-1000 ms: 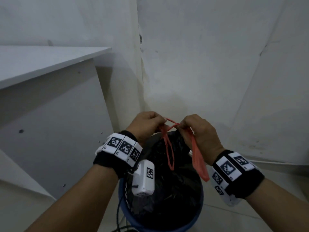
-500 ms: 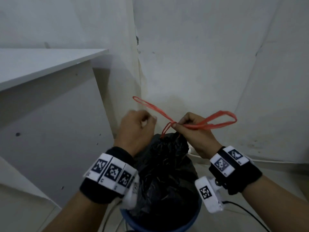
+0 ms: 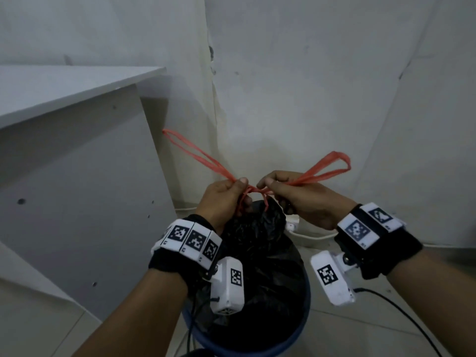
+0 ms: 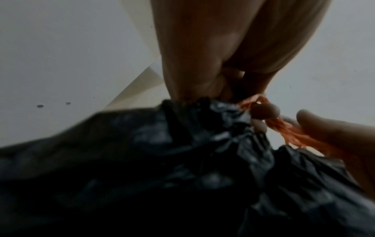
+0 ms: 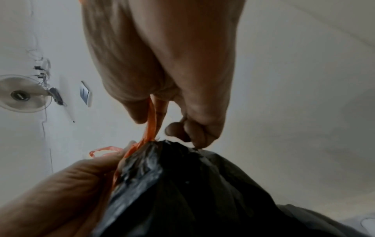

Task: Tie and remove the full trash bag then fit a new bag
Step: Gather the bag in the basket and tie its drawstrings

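A full black trash bag [image 3: 260,248] sits in a blue bin [image 3: 304,328], its neck gathered. Two red drawstring loops cross in a knot [image 3: 253,189] just above the neck. My left hand [image 3: 226,194] pinches the left drawstring loop [image 3: 190,150], which sticks out up and to the left. My right hand [image 3: 296,194] pinches the right drawstring loop [image 3: 329,167], which fans out to the right. In the left wrist view the red string [image 4: 284,128] meets the bag [image 4: 182,160] beside both hands' fingertips. In the right wrist view the string [image 5: 151,121] runs down from my fingers to the bag's neck [image 5: 172,160].
A white shelf unit [image 3: 77,155] stands close on the left of the bin. White walls meet in a corner just behind. A white power strip and cable [image 3: 304,234] lie on the floor behind the bin. A wall fan [image 5: 22,94] shows in the right wrist view.
The drawstring loops, hanging down a second ago, have been pulled out to either side. My hands have come close together at the knot, and the left hand now pinches its loop.
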